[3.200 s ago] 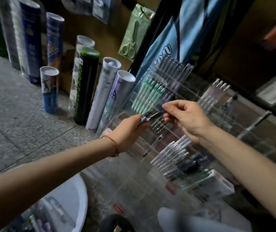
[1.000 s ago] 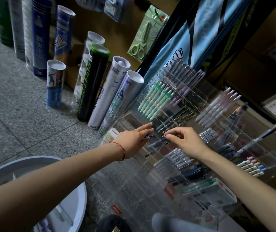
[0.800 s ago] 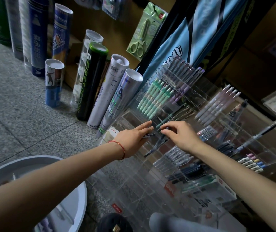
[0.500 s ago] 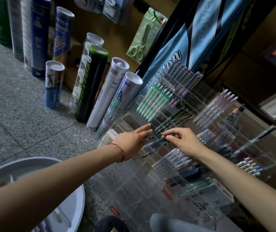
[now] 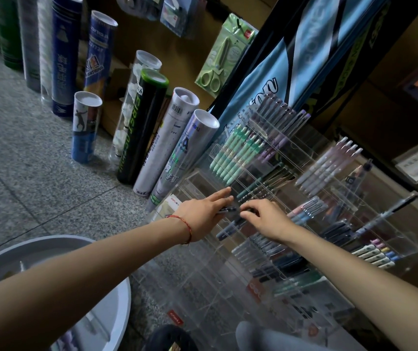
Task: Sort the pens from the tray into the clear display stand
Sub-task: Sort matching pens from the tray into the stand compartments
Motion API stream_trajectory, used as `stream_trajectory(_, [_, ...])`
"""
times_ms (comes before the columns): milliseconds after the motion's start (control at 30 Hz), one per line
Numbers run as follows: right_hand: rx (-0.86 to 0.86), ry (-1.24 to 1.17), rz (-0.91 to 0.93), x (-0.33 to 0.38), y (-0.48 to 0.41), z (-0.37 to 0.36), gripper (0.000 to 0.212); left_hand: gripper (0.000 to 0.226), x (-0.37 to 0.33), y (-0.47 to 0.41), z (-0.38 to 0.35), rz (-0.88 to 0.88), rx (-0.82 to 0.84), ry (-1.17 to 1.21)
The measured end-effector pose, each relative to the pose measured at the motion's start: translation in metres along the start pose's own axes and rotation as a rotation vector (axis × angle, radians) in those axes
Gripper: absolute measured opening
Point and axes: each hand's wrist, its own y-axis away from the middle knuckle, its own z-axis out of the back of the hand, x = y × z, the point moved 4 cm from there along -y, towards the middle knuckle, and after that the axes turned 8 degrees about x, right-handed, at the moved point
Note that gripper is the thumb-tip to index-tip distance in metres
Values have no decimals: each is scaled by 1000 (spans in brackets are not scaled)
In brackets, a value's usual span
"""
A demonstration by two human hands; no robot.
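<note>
Both hands are meeting over a middle slot of the clear display stand [image 5: 197, 295].
The right hand [image 5: 268, 220] is pinching a dark pen [image 5: 229, 228] with curled fingers, and the pen is slanting down-left from them into the slot. The left hand [image 5: 203, 212] is lying with fingers nearly straight over a black pen [image 5: 227, 210], which is poking out toward the right fingertips. Acrylic dividers are crowding the grip. Green pens [image 5: 235, 153] are standing just above it, shuttlecock tubes [image 5: 141, 127] are leaning up-left, and the white tray [image 5: 117, 307] is sitting well below-left.
</note>
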Motion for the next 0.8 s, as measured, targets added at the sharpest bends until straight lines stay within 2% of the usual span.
stream_trajectory(133, [114, -3, -16, 6, 2, -4, 47, 46, 0, 3, 4, -8, -42, 53])
stream_trajectory(200, [55, -68, 10, 12, 10, 11, 56, 46, -5, 9, 11, -25, -143, 107])
stream_trajectory(233, [-27, -122, 53, 18, 16, 21, 53, 44, -6, 11, 15, -23, -185, 178])
stream_trajectory(300, [-131, -309, 147, 29, 30, 37, 34, 34, -9, 14, 22, -53, -214, 313])
stream_trajectory(367, [-60, -430, 205, 41, 41, 34, 16, 29, -15, 14, 27, -106, -234, 389])
stream_trajectory(433, [-17, -514, 219, 45, 44, 27, 13, 25, -24, 12, 31, -135, -256, 462])
stream_trajectory(567, [-58, -738, 204, 44, 45, 36, 11, 28, -35, 6, 35, -88, -214, 908])
stream_trajectory(600, [-62, -772, 200, 43, 46, 38, 9, 28, -35, 5, 37, -82, -211, 933])
stream_trajectory(733, [-154, -932, 143, 39, 44, 36, 13, 22, -37, 3, 42, -112, -316, 607])
stream_trajectory(800, [-208, -995, 121, 38, 43, 37, 13, 20, -37, 1, 44, -117, -428, 585])
